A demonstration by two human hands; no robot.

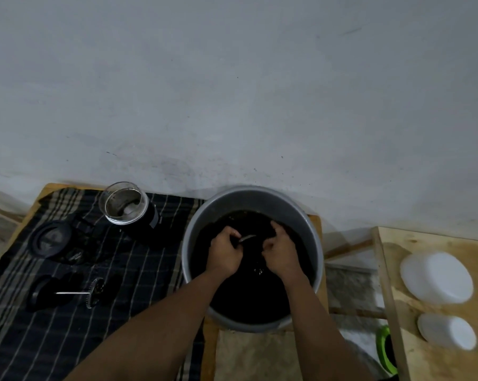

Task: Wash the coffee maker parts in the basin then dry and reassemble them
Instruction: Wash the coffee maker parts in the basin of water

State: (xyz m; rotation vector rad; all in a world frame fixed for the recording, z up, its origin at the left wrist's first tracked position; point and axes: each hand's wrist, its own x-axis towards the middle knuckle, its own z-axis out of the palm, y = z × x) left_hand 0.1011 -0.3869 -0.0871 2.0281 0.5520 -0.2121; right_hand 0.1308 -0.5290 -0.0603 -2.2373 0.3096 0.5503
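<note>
both hands are down in the round grey basin (248, 196), which sits at the right end of a wooden table (48, 188) and holds very dark water. the left hand (224, 253) has its fingers curled together and pinches one end of a small curved metal piece (247, 238) just above the water, near the middle of the basin. the right hand (281, 251) is just beside it, fingers bent and close together, their tips dipping toward the dark water. i cannot tell whether this hand grips the metal piece or something else under the surface.

the other coffee maker parts lie on a dark checked cloth (67, 339) spread over the table to the left of the basin. the glass jug (123, 206) stands upright in its black holder at the far side of the cloth, close to the wall (232, 92). a round black lid (50, 239) lies flat to the left of the jug. nearer the person, the plunger (72, 293) lies on its side, its thin metal rod running between a black knob and a round filter disc.

to the right, apart from the table, a pale wooden board (424, 367) carries a large white round container (436, 276) and a smaller white round container (447, 331). a green-rimmed object (383, 345) shows below the board's edge, too hidden to identify.
</note>
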